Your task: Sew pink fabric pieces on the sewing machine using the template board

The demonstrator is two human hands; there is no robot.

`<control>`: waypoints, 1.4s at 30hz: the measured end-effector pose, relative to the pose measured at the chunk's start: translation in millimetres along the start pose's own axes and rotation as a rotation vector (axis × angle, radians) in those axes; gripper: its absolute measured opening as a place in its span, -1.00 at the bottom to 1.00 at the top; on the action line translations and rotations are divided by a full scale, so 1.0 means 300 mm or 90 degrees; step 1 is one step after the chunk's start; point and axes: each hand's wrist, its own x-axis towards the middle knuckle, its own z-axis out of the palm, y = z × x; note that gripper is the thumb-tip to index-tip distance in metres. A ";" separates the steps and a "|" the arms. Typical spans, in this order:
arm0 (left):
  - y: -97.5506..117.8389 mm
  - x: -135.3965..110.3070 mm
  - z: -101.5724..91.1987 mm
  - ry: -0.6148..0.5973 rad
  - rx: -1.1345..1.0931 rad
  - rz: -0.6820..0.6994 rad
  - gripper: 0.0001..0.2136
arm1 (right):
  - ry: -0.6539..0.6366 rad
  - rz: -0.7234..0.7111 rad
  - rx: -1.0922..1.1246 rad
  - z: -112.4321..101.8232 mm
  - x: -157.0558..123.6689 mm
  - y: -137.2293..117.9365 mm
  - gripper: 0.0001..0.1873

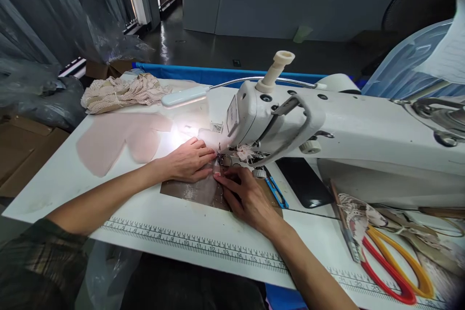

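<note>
A white sewing machine stands on the white table. My left hand lies flat, fingers stretched out, on a thin pale piece of fabric just left of the needle and presser foot. My right hand rests on the same fabric in front of the needle, fingers together and pressing it down near the foot. A small lamp on a flexible arm lights the spot.
Pink cut fabric pieces and a bundle of lace trim lie at the far left. Blue snips and a black phone sit right of my hands. Red and orange scissors lie at the right. A printed ruler runs along the front edge.
</note>
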 end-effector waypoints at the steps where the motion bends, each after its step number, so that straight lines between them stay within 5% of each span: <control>1: -0.001 0.000 0.001 0.000 -0.004 -0.001 -0.73 | -0.002 0.001 0.000 0.000 0.000 0.000 -0.64; 42: 0.025 -0.002 0.019 0.050 0.088 0.004 -0.65 | -0.003 0.000 -0.002 0.002 -0.006 0.006 -0.65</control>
